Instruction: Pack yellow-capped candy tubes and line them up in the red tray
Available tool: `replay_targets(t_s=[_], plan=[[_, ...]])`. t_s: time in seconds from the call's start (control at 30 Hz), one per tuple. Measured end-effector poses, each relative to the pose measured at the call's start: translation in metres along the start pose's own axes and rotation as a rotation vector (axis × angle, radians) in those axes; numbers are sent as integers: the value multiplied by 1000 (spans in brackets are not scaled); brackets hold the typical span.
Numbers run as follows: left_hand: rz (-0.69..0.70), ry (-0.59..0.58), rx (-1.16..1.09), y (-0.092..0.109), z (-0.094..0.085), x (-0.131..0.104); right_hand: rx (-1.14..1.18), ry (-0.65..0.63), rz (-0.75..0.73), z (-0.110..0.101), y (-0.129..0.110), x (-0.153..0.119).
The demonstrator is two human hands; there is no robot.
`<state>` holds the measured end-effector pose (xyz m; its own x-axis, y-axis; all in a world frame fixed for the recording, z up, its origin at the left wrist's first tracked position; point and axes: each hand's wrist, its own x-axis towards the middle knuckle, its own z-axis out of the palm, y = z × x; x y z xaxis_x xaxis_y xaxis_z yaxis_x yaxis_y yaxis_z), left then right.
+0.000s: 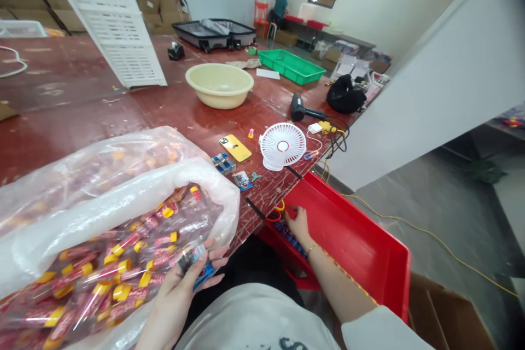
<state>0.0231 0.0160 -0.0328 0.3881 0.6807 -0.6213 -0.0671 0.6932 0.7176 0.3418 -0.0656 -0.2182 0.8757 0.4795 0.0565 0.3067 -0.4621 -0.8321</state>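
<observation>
My left hand (186,284) is closed around a small blue printed packet (205,273), beside the open plastic bag (123,197). Inside the bag lie several clear tubes (123,268) with yellow caps and red labels. My right hand (298,224) reaches into the red tray (348,229) at the table's edge. Its fingertips are near a yellow ring (280,206) and a row of blue packs (292,240); whether it grips anything is hidden. On the table edge lie blue packs (223,163) and a blue card packet (243,180).
A yellow phone (235,147), white fan (283,145), hair dryer (301,109) and cream basin (220,85) stand on the red table (164,104). Behind are a green tray (291,66) and open suitcase (215,35). A person (280,5) sits far back. A yellow cable (430,235) crosses the floor.
</observation>
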Motion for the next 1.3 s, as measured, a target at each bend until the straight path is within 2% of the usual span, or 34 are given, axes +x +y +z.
replay_targets(t_s=[0.07,0.13,0.2,0.27,0.3,0.37,0.4,0.43,0.5,0.57,0.63,0.67,0.7,0.77,0.87,0.93,1.0,1.03,1.1,1.2,1.3], plan=[[-9,2,-36,2,-3,1,7,64,-34,-12,-7,-4],[-11,19,-41,6,-7,1,37,109,-85,-25,-25,-13],[7,45,-7,11,-10,0,87,130,-157,-31,-57,-26],[48,66,49,16,-14,-1,155,54,-341,-26,-100,-40],[66,72,73,18,-16,0,179,-52,-486,-19,-125,-48],[93,82,104,22,-20,1,113,-379,-799,8,-176,-61],[101,87,108,24,-22,2,1,-549,-907,27,-200,-66],[107,93,103,25,-25,3,-156,-673,-952,48,-221,-71],[120,108,84,27,-29,3,-425,-746,-918,92,-255,-75],[136,135,55,29,-35,3,-546,-713,-849,129,-274,-77],[146,168,22,30,-41,2,-579,-704,-825,150,-282,-79],[146,185,6,31,-43,1,-589,-707,-824,153,-284,-80],[145,198,-8,32,-46,0,-587,-712,-831,152,-285,-82],[133,209,-27,33,-49,-1,-571,-725,-862,134,-280,-85],[116,225,-50,33,-52,-2,-375,-699,-907,87,-254,-81],[103,239,-75,33,-51,1,-129,-525,-791,50,-220,-70],[98,237,-89,33,-50,5,18,-279,-578,16,-175,-51],[97,226,-88,33,-48,8,20,-183,-478,0,-152,-40],[101,212,-70,32,-44,13,-31,-84,-348,-25,-107,-22],[90,198,-35,30,-35,17,-110,-78,-266,-41,-58,-12],[74,196,-12,28,-25,17,-191,-114,-239,-33,-33,-24]])
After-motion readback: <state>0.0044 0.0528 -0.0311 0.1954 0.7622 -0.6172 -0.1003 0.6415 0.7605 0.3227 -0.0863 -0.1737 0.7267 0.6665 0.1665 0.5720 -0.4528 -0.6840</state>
